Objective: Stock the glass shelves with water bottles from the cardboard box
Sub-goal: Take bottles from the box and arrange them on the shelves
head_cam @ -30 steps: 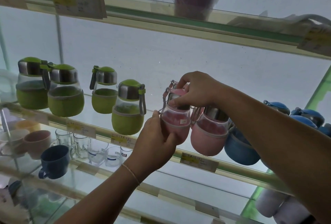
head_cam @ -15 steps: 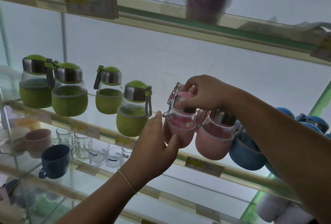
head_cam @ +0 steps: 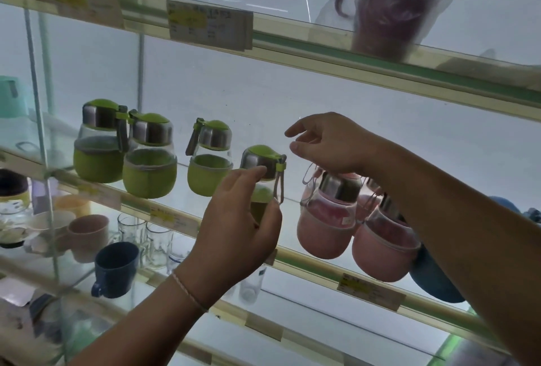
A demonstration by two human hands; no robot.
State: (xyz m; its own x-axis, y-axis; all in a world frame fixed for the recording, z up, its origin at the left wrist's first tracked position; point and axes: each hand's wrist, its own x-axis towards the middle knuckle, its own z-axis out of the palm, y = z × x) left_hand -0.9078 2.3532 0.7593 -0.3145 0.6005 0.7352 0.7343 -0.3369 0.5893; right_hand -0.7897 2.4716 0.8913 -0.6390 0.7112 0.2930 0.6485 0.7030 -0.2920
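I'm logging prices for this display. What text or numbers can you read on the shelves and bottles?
None is readable.
Upper shelf price tag: print blurred.
Middle shelf-edge tags: yellow and white, too small.
Sticker on pink bottle: too small.
Green bottles: no lettering visible.

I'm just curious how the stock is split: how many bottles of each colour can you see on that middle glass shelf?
Green bottles: 4
Pink bottles: 3, one mostly hidden behind
Blue bottles: at least 1; the arm hides the rest
Total: at least 8
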